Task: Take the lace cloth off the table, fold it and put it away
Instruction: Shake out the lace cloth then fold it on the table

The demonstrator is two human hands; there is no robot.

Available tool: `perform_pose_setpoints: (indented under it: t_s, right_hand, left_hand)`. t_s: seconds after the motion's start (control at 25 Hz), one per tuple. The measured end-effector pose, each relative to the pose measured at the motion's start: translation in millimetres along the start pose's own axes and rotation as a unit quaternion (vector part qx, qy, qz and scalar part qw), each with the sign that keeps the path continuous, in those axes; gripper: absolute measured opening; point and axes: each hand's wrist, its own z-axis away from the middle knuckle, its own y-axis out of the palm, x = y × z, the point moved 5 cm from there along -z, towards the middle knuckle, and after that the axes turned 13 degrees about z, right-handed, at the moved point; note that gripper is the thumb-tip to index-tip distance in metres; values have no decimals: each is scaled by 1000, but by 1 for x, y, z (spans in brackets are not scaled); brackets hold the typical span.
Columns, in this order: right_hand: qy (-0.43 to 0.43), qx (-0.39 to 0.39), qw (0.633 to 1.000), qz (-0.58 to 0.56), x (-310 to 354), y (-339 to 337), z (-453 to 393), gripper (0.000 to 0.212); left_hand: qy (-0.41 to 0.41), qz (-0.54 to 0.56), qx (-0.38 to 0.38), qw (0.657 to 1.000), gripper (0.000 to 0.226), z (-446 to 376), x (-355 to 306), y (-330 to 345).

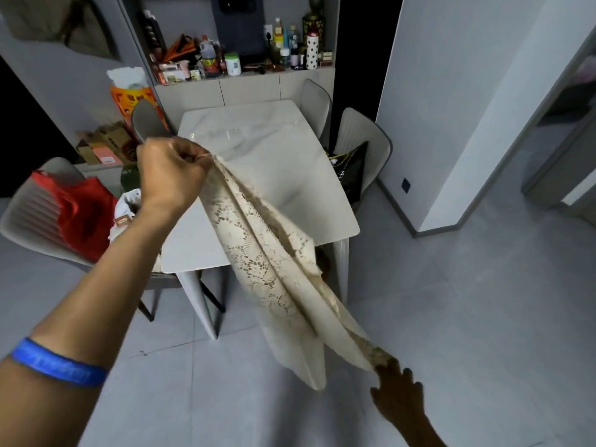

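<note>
Cream lace, gathered lengthwise into loose folds, hangs clear of the table (277,162) as a person stretches the lace cloth (274,266) between two hands above the grey tiled floor (483,317), in front of the tabletop's near edge. The left hand (172,175), raised over the tabletop's left edge, has its fingers curled tight around one end of the cloth; the right hand (398,390), held low near the bottom of the view, pinches the opposite end at its fingertips, though blur hides the exact grip there. The marble tabletop is already bare of the cloth, so the lifting looks done and the folding appears under way. The risk lies at the lower end: a thin fingertip hold on open lace could slip, dropping that end to the floor and undoing the alignment. The slack middle panel, sagging below the line between the hands, could also drag on the tabletop's near right corner or snag its openwork there. Uneven layers, if not squared now, would likely make a crooked fold.
</note>
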Motion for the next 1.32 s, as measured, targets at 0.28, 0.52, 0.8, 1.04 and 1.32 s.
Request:
perform_pose_setpoints:
  t_s: [0.28,0.52,0.8,1.04,1.32]
  right_hand:
    - [163,-67,984,25,-106,-91,-53,32]
    - [183,58,967,-170,-140,-117,-69,46]
    - [37,-117,983,-135,-24,-144,-50,74]
    - [-115,-178,900,-380,90,-218,-48,23]
    - [-49,-174,830,-528,56,-212,-75,13]
  left_hand:
    - [-72,-147,78,983,18,-4,81,-27]
    - [-116,-124,78,982,20,6,98,-48]
    - [24,-43,193,980,3,16,30,-3]
    - [100,4,273,957,14,27,-21,11]
    - [46,-16,277,960,30,31,8,-26]
